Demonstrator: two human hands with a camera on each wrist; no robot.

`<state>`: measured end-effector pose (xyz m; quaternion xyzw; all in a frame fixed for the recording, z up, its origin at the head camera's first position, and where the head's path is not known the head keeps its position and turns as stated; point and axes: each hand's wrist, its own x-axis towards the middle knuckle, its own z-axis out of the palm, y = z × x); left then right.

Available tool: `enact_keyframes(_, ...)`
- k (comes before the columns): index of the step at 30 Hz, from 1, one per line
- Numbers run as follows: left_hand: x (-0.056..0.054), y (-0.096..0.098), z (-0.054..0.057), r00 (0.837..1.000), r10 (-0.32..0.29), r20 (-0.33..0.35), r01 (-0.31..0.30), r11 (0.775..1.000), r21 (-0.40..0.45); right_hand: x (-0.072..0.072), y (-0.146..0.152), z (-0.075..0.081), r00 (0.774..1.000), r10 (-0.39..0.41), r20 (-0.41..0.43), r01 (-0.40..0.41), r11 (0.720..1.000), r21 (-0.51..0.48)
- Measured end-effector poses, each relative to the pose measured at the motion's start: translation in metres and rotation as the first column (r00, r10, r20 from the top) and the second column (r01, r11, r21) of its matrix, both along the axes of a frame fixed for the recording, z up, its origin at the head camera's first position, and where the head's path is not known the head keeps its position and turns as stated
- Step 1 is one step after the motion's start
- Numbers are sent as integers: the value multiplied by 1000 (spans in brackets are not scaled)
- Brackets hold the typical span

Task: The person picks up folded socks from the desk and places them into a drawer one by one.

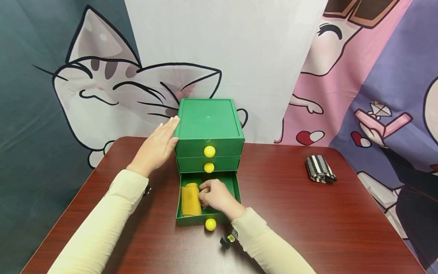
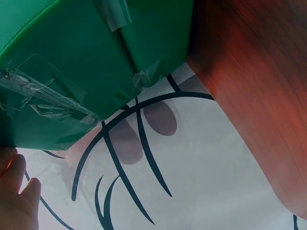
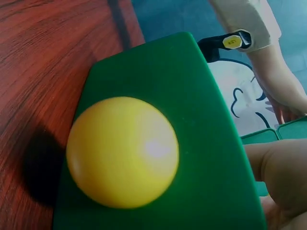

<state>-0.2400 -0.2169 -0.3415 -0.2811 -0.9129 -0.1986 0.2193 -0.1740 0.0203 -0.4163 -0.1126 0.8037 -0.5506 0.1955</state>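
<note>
A green drawer cabinet [image 1: 208,120] stands on the table, its bottom drawer [image 1: 208,219] pulled out toward me. My left hand [image 1: 159,142] lies with extended fingers against the cabinet's upper left side. Inside the drawer, a folded yellow cloth [image 1: 191,199] lies along the left wall. My right hand [image 1: 216,196] reaches into the drawer with bent fingers, fingertips right at the cloth's right edge. In the right wrist view, the drawer front with its yellow knob [image 3: 122,152] hides most of that hand.
Two closed drawers with yellow knobs [image 1: 209,151] sit above the pulled-out one. A folded black-and-white patterned cloth [image 1: 319,169] lies at the right of the reddish-brown table [image 1: 273,201]. Behind the table hangs a cartoon-printed curtain [image 1: 239,57].
</note>
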Motion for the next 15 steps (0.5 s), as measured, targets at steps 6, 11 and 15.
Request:
enact_keyframes(6,0,0,0,1000,2,-1,-2,1000,6,1,9,5,998,18,-67,-14,999,47)
enact_keyframes(11,0,1,0,1000,-3,-6,3,1000,14,3,24,16,994,21,-111,-19,1000,19)
enact_keyframes(15,0,1,0,1000,-3,-5,3,1000,10,6,39,26,984,25,-176,-28,1000,-10)
